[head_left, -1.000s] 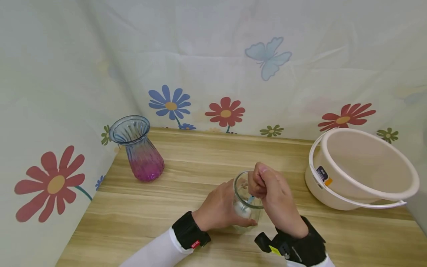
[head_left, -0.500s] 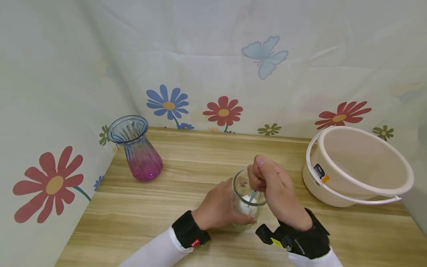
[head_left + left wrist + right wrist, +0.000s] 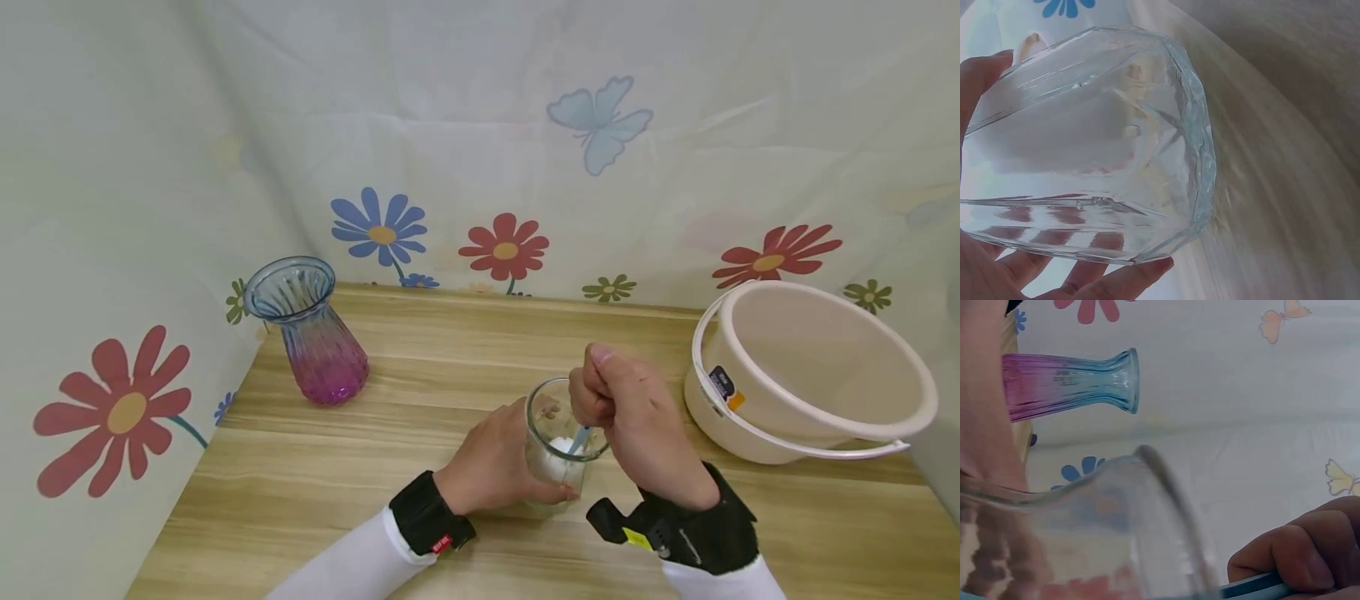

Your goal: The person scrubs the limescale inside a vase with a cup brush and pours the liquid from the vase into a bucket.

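My left hand (image 3: 487,462) grips a clear glass vase (image 3: 557,477) round its side, fingers behind and thumb in front. In the left wrist view, its thick faceted base (image 3: 1200,150) lies close over the wooden tabletop. Above the rim my right hand (image 3: 637,417) curls round the blue handle (image 3: 580,440) of a cup brush, which slants down into the vase. The brush's white head (image 3: 560,447) shows inside the glass. From the right wrist, fingers (image 3: 1300,556) pinch the handle beside the blurred flared rim (image 3: 1175,506).
A blue-to-pink ribbed glass vase (image 3: 330,354) stands upright at the back left. To the right is a pale pink bucket (image 3: 757,392) with its handle hanging down. A flowered curtain (image 3: 450,150) borders the wooden tabletop (image 3: 420,333) behind and at the left.
My right hand has risen slightly and shifted right with the brush handle, and the white head sits higher in the glass. The left hand keeps its grip on the vase.
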Demonstrator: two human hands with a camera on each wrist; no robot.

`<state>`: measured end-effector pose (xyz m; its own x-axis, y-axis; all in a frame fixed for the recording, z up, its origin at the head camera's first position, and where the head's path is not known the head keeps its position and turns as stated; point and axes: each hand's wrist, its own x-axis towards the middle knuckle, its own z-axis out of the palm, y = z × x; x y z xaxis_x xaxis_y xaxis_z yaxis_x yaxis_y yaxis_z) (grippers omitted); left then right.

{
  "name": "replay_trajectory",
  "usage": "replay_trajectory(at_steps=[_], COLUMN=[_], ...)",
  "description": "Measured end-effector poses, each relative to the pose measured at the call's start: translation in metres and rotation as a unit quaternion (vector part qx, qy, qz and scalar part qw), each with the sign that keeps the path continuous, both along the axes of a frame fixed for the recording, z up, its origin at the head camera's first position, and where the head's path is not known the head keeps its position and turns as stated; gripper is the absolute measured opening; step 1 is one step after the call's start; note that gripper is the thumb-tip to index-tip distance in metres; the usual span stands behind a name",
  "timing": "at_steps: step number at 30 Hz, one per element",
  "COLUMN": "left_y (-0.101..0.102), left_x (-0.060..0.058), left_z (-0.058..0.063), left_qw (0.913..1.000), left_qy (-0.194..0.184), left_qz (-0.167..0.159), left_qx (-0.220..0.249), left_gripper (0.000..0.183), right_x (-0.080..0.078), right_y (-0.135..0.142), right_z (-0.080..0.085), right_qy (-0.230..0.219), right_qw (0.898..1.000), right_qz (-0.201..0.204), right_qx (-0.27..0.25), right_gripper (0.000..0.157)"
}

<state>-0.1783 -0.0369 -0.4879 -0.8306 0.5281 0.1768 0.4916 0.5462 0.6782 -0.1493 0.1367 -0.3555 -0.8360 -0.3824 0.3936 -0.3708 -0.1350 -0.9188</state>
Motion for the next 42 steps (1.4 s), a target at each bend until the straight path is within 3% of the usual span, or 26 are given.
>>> replay_trajectory(at_steps=[6,15,27,36,39,42], left_y=[0.002,0.003,0.002,0.001,0.001,0.002], left_x=[0.0,-0.001,0.001,0.002,0.002,0.002], left_z=[0.001,0.001,0.003,0.001,0.0,0.0], left_qw=[1.0,0.9999,0.9999,0.9995,0.9995,0.9996], left_qy=[0.007,0.012,0.01,0.025,0.025,0.022], left_qz=[-0.001,-0.006,0.003,0.006,0.006,0.005], left_qx=[0.0,0.009,-0.009,-0.017,-0.017,-0.016], left_gripper=[0.105,0.102,0.105,0.103,0.102,0.103], right_x=[0.0,0.004,0.004,0.006,0.005,0.004], right_y=[-0.001,-0.009,-0.008,-0.007,-0.009,-0.01], right_z=[-0.015,-0.02,-0.014,-0.002,-0.008,-0.017], right_qy=[-0.007,0.065,0.127,0.19,0.198,0.2], right_qw=[0.999,0.993,0.988,0.974,0.973,0.976], right_qz=[-0.033,-0.093,-0.083,-0.029,-0.032,-0.045], right_qx=[0.043,0.045,-0.002,-0.123,-0.112,-0.068], right_gripper=[0.046,0.044,0.041,0.038,0.038,0.039])
